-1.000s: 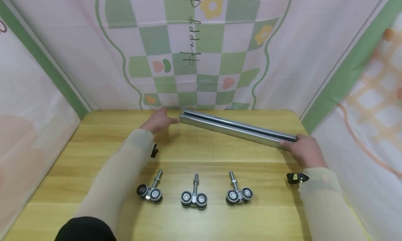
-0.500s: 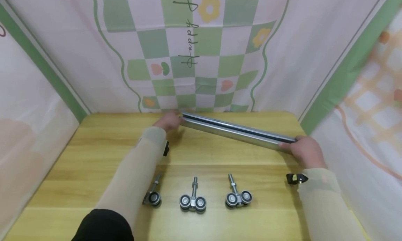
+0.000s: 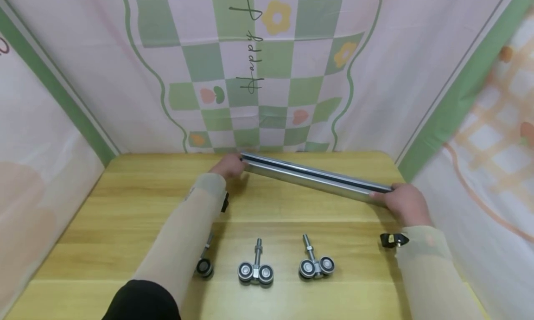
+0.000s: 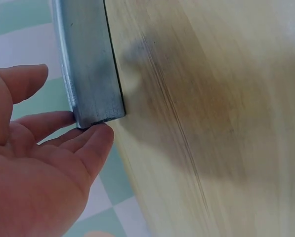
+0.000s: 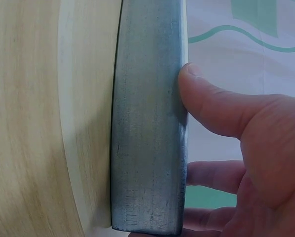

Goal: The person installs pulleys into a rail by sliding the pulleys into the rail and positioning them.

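Note:
A long metal channel track (image 3: 310, 178) lies slanted across the back of the wooden table, its dark slot facing up. My left hand (image 3: 228, 166) is at the track's far left end. In the left wrist view, its fingertips (image 4: 104, 136) touch the end of the track while the thumb stands off from the side. My right hand (image 3: 406, 203) grips the other end, nearer to me. The right wrist view has the thumb (image 5: 194, 89) pressed along one edge of the track, with the fingers bent around the end.
On the wooden table (image 3: 125, 227), a double-wheel roller with a threaded bolt (image 3: 256, 271) lies in the front middle. A similar roller (image 3: 315, 265) is to its right. My left sleeve partly covers a third roller (image 3: 204, 266). A patterned cloth (image 3: 267, 79) hangs behind.
My left hand has moved right to meet the track's left end, and its sleeve now covers part of the left roller. My right hand keeps its grip. The head view has tilted slightly up.

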`<state>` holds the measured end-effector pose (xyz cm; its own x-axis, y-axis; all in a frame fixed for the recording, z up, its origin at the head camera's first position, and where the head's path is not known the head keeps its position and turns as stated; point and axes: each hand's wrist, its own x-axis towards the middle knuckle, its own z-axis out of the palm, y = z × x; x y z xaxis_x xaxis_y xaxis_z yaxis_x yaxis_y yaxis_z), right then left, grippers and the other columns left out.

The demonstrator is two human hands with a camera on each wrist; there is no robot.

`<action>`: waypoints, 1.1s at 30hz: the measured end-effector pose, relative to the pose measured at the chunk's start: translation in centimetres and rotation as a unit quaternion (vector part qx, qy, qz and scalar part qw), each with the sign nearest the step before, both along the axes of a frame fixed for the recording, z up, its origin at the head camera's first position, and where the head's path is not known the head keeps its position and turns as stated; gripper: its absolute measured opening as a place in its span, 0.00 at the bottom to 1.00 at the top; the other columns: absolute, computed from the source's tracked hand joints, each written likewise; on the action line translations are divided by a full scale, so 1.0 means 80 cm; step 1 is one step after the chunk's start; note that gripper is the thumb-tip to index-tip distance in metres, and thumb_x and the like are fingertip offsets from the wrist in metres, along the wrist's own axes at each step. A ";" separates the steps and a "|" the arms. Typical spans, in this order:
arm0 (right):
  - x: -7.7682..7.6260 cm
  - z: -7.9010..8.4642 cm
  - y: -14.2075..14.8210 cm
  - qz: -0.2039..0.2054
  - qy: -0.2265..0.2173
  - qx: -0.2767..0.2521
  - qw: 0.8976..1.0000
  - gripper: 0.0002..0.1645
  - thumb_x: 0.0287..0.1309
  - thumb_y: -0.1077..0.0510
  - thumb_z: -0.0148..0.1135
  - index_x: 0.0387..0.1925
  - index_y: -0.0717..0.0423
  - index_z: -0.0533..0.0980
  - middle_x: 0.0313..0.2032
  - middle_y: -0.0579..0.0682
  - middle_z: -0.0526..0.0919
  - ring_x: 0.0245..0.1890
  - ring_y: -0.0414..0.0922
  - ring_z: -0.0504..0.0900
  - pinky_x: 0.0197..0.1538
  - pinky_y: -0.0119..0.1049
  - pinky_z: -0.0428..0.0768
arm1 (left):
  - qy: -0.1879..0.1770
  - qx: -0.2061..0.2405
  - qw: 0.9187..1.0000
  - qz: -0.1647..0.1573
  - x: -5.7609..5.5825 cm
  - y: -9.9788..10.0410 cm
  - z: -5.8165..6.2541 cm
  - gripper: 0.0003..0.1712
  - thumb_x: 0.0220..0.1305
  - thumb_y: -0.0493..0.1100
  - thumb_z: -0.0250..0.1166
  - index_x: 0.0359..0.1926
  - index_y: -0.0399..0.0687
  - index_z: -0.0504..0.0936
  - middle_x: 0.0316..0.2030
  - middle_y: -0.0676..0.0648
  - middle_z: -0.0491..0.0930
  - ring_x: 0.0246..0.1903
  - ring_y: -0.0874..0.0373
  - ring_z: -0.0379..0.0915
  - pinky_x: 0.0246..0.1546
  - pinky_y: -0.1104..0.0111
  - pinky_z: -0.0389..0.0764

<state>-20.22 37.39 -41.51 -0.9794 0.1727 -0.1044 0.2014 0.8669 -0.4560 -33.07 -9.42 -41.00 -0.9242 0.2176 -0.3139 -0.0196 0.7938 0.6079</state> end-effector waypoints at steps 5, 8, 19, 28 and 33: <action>0.002 -0.001 0.000 0.002 -0.003 0.000 1.000 0.48 0.51 0.29 0.68 0.45 0.73 0.76 0.36 0.67 0.81 0.34 0.59 0.76 0.35 0.52 0.71 | 0.012 -0.022 1.000 -0.014 0.004 0.002 0.000 0.25 0.75 0.49 0.52 0.62 0.33 0.71 0.51 0.35 0.76 0.37 0.49 0.74 0.40 0.58 0.78; 0.002 -0.001 -0.002 0.002 -0.006 -0.002 1.000 0.47 0.51 0.29 0.68 0.44 0.72 0.76 0.35 0.66 0.81 0.33 0.58 0.76 0.34 0.51 0.71 | 0.020 -0.035 0.999 -0.020 0.006 0.003 0.001 0.18 0.75 0.48 0.53 0.51 0.35 0.75 0.39 0.39 0.77 0.29 0.53 0.71 0.34 0.61 0.78; -0.003 -0.006 -0.004 0.015 0.004 0.008 1.000 0.41 0.51 0.27 0.67 0.34 0.65 0.76 0.29 0.59 0.80 0.29 0.54 0.74 0.30 0.46 0.69 | 0.041 -0.077 0.996 0.005 0.011 0.007 0.008 0.13 0.72 0.45 0.57 0.37 0.38 0.78 0.37 0.41 0.78 0.32 0.51 0.73 0.37 0.60 0.78; -0.001 0.000 -0.013 0.022 -0.001 0.005 1.000 0.36 0.51 0.30 0.69 0.26 0.59 0.73 0.24 0.54 0.76 0.25 0.51 0.71 0.28 0.44 0.67 | 0.133 -0.134 0.982 0.018 0.008 0.010 -0.002 0.10 0.60 0.41 0.71 0.34 0.40 0.79 0.33 0.45 0.80 0.35 0.50 0.77 0.44 0.58 0.79; -0.001 0.004 -0.013 0.032 0.004 0.016 0.999 0.34 0.51 0.32 0.70 0.24 0.59 0.71 0.23 0.55 0.75 0.25 0.52 0.70 0.28 0.45 0.67 | 0.136 -0.172 0.976 -0.015 0.010 0.015 0.002 0.07 0.62 0.40 0.68 0.38 0.41 0.82 0.34 0.46 0.80 0.36 0.50 0.77 0.44 0.59 0.78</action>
<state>-20.31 36.36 -41.20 -0.9895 0.1122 -0.0915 0.1408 0.8923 -0.4290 -32.29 -8.22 -40.85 -0.9783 0.1705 -0.1174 0.1313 0.9495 0.2848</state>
